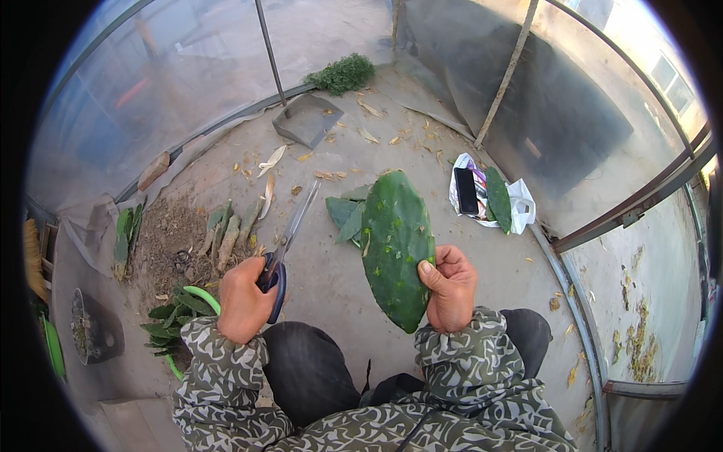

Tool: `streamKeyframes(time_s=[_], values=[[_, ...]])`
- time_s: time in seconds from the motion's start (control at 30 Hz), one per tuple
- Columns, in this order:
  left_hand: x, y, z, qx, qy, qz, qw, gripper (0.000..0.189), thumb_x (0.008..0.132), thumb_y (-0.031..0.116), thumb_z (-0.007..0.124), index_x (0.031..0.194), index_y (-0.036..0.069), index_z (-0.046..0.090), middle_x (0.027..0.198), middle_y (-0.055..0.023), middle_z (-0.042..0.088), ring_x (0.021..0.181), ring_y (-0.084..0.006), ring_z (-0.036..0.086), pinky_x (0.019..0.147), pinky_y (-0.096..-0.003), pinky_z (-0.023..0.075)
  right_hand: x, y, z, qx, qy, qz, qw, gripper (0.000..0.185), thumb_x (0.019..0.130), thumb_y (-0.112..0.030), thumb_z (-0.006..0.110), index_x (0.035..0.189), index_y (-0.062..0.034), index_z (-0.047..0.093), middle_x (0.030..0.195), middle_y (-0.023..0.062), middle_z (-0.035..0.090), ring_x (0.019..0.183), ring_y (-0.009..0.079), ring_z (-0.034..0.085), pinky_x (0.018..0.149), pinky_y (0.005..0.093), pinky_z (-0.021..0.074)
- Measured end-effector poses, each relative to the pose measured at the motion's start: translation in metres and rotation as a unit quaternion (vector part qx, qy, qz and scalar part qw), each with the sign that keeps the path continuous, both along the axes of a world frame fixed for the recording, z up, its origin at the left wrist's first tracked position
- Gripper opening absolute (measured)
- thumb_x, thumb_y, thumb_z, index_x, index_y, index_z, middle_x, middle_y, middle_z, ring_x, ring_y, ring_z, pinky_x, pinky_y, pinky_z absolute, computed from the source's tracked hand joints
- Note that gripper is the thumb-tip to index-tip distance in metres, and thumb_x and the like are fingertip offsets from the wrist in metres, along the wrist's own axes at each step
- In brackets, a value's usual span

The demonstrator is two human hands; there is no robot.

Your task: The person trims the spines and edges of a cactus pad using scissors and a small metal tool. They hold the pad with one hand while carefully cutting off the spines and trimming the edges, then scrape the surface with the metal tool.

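My left hand (pixel 247 299) grips the dark blue handles of a pair of scissors (pixel 292 226), whose long blades point up and away from me. In my right hand (pixel 452 288) is a large green prickly pear cactus pad (pixel 395 248), pinched at its right edge between thumb and fingers. The pad stands roughly upright, its broad face towards me, with small light green spots on it. Behind it on the floor lie more cactus pads (pixel 344 214), partly hidden by the held one. The scissor blades are apart from the pad.
Cut cactus stems (pixel 229 231) rest on a soil patch at left, near a bright green-rimmed pot (pixel 203 296) of cactus. A black pot (pixel 96 327) lies tipped farther left. Right, a white plastic bag (pixel 522 200) bears a phone (pixel 466 191) and a pad (pixel 498 198). A dustpan (pixel 308 120) is ahead.
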State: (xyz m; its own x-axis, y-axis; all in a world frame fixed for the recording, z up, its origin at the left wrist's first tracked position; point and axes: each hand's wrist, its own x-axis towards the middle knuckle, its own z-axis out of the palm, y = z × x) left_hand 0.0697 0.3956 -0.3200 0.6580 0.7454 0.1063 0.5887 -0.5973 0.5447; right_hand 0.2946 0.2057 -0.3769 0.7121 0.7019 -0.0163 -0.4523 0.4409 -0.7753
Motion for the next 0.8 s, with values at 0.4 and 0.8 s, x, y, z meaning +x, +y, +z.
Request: streamKeyframes(time_s=[0.4, 0.8], values=[[0.017, -0.027, 0.010, 0.082, -0.051, -0.114, 0.989, 0.030, 0.066, 0.003, 0.076, 0.091, 0.004, 0.060, 0.076, -0.0088, 0.058, 0.060, -0.0269, 0.062, 0.052, -0.0376, 0.0473, 0.001, 0.000, 0.001, 0.005, 0.005, 0.000, 1.000, 0.016, 0.088, 0.004, 0.067, 0.102, 0.0043, 0.061, 0.099, 0.0105, 0.070, 0.087, 0.0134, 0.066, 0.083, 0.0283, 0.0523], [0.022, -0.016, -0.013, -0.133, -0.154, -0.008, 0.979, 0.027, 0.070, -0.004, 0.072, 0.096, -0.003, 0.064, 0.078, -0.0132, 0.058, 0.063, -0.0260, 0.058, 0.057, -0.0310, 0.0454, 0.001, -0.002, 0.003, 0.019, 0.020, 0.014, 1.000, 0.014, 0.088, 0.005, 0.066, 0.101, 0.0046, 0.061, 0.098, 0.0111, 0.071, 0.086, 0.0144, 0.066, 0.082, 0.0293, 0.0536]])
